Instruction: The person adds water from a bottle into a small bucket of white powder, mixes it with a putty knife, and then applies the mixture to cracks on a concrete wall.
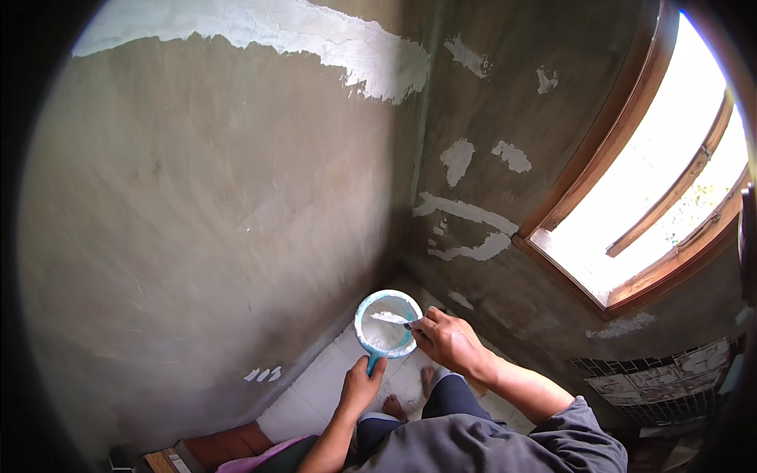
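My left hand (362, 388) is closed round the handle of a light blue dipper (373, 361), its rim smeared with white. White putty (382, 337) coats the inside and lies in the bottom. Over the dipper's right rim, my right hand (449, 337) grips a putty knife (404, 322). The knife's blade reaches over the opening and carries a lump of white paste. My fingers cover most of the knife's handle.
Bare grey-brown walls meet in a corner ahead. White plaster (268, 27) covers the left wall's top, and patches (473, 248) dot the right wall. A wooden-framed window (587, 177) is at right. Pale tiles (296, 410) lie underfoot; a reddish-brown box-like thing (229, 445) sits at lower left.
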Tool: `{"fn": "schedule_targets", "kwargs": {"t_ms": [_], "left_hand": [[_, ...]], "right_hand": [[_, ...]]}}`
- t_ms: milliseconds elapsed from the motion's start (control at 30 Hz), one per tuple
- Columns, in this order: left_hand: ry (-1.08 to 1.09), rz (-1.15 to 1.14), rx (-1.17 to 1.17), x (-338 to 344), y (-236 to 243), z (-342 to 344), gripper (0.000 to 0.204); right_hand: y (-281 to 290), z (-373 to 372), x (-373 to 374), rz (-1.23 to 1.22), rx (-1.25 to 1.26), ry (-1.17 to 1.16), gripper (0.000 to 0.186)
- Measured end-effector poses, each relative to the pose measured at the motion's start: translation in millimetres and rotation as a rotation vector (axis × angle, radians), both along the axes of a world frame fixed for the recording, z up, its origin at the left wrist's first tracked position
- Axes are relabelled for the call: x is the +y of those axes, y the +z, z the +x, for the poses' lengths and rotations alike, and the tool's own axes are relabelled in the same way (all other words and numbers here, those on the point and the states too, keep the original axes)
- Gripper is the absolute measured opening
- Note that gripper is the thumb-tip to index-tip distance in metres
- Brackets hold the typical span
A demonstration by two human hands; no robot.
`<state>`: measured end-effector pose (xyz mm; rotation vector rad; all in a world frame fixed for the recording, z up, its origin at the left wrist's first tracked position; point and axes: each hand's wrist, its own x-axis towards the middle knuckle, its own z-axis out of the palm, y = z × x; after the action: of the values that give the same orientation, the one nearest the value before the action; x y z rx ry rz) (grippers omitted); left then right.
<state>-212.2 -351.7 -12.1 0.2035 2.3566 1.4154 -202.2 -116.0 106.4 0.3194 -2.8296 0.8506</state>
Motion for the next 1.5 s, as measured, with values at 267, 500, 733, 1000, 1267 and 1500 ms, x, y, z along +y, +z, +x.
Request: {"fn": "schedule_targets", "kwargs": {"t_ms": [267,500,733,1000,1267,1500], "left_hand": [[0.011,-0.059,-0.013,16,-1,-40,0.046],[0.018,-0.086,-0.07,66,31,-87,0.045],[0.028,-0.052,-0.049,121,52,-131,0.046],[0.048,-0.112,-0.023,154,42,-174,0.05],[0.009,-0.123,-0.248,167,42,-193,0.054],[-0.034,-0.033,0.167,159,13,-199,0.051]], "right_hand": [[3,-39,29,-0.077,0.01,-0.041,0.015],[12,-89,83,-0.154,0.003,-0.059,0.02],[18,-131,146,-0.344,0.024,-0.183,0.022],[22,-156,201,-0.402,-0.219,-0.29,0.03],[15,-162,214,-0.466,-0.322,-0.325,0.034],[-4,-152,196,-0.316,-0.228,-0.196,0.034]]}}
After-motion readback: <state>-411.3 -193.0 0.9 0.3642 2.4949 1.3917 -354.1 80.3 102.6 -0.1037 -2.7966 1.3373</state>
